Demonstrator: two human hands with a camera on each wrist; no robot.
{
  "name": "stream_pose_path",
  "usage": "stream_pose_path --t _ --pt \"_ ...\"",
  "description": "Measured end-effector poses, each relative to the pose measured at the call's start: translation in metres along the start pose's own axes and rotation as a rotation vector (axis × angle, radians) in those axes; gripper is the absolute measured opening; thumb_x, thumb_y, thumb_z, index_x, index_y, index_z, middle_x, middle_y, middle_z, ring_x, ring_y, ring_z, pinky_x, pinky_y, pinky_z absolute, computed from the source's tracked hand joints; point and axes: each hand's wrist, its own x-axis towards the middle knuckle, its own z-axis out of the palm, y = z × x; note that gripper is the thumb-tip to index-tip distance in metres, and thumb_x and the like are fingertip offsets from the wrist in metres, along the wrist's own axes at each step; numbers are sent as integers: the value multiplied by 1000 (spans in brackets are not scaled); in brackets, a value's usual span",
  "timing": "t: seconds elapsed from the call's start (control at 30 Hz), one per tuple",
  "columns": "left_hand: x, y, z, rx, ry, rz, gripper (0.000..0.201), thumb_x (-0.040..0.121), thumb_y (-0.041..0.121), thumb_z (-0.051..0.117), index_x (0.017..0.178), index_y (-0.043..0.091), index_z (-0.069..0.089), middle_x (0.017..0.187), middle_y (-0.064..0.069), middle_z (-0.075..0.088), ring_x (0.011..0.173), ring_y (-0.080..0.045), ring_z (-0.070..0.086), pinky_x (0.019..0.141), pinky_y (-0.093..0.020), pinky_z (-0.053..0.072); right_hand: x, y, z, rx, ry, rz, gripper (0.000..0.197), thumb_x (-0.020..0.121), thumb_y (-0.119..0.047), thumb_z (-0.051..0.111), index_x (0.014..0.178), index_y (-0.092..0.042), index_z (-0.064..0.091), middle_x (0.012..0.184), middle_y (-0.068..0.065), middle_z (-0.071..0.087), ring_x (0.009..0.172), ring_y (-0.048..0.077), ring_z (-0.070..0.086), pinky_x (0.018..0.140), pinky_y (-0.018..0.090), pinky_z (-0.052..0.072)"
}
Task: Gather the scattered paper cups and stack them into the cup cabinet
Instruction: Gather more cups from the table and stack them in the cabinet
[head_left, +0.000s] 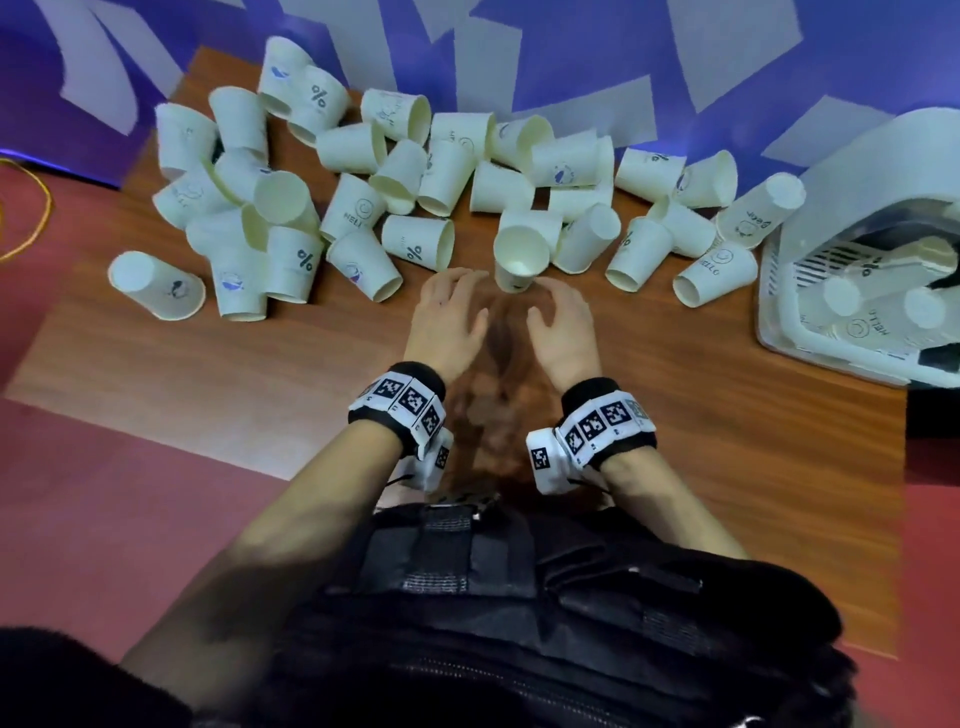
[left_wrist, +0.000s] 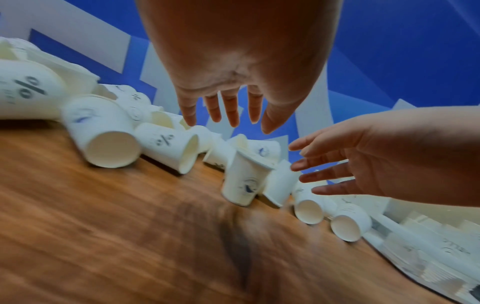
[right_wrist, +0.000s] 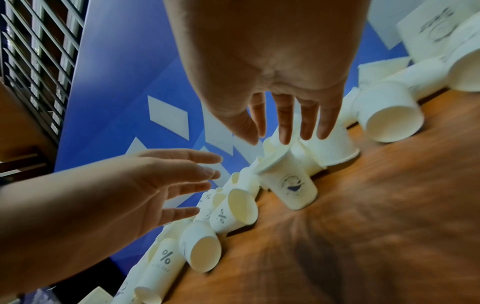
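Note:
Several white paper cups (head_left: 363, 208) lie scattered on their sides along the far half of the wooden table (head_left: 208, 364). One cup with a blue logo (head_left: 519, 260) (left_wrist: 245, 181) (right_wrist: 291, 185) stands upright, mouth up, at the near edge of the pile. My left hand (head_left: 449, 317) (left_wrist: 228, 107) and right hand (head_left: 563, 322) (right_wrist: 285, 123) hover just on either side of it, fingers spread and straight. Neither hand holds anything or touches the cup. The white cup cabinet (head_left: 872, 161) stands at the right end of the table, with some cups (head_left: 841, 296) inside.
A blue wall with white shapes (head_left: 571, 67) rises right behind the cups. Bare wood (head_left: 701, 415) lies between the pile and my body. A yellow cable (head_left: 36, 208) runs over the red floor at the left. A dark slatted structure (right_wrist: 39, 61) shows beyond the wall.

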Motion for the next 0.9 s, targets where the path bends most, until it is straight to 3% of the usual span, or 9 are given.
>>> stream_pose_path --t 0.17,0.37,0.5,0.6,0.73,0.8,0.9 --pt "10 -54 -29 24 -12 -46 43 87 14 57 129 6 53 128 -19 49 122 -37 42 104 -45 35 17 -37 44 29 -39 -30 40 91 -10 50 132 -9 51 132 12 53 125 29 45 108 38 34" --pt "34 -96 -56 82 -11 -62 44 84 7 57 128 3 55 126 -21 50 121 -40 41 104 -42 30 52 -69 69 -55 -85 -83 42 92 -11 51 134 -7 49 134 14 51 127 28 43 106 30 29" --pt "52 -123 -68 87 -66 53 47 75 -9 43 115 3 64 115 -20 60 117 -43 47 102 -48 39 83 -82 80 -108 -110 -107 45 91 -11 51 136 -6 48 135 16 51 127 30 44 108 37 32" --pt "67 -146 -75 190 -183 243 51 74 2 32 110 3 68 108 -17 66 112 -46 53 98 -55 43 102 -90 88 -177 -166 -135 49 91 -9 51 139 -5 44 139 17 46 131 31 39 111 38 29" --pt "73 -169 -83 338 -457 348 64 68 -3 60 129 14 58 134 -13 54 132 -44 35 111 -60 16 119 -94 108 -279 -308 -146 54 87 -11 56 139 -6 44 135 17 48 128 35 39 106 44 32" --pt "75 -172 -83 371 -492 393 74 61 -7 65 131 15 56 135 -13 52 133 -44 34 112 -58 10 123 -88 119 -311 -331 -98 55 85 -21 60 137 -12 46 129 15 51 123 39 44 99 47 38" --pt "82 -172 -78 419 -481 441 75 57 -6 67 129 13 57 129 -14 56 129 -43 40 111 -57 9 121 -81 121 -353 -355 -5 73 83 -25 64 147 -22 30 138 13 41 122 36 38 99 45 36"
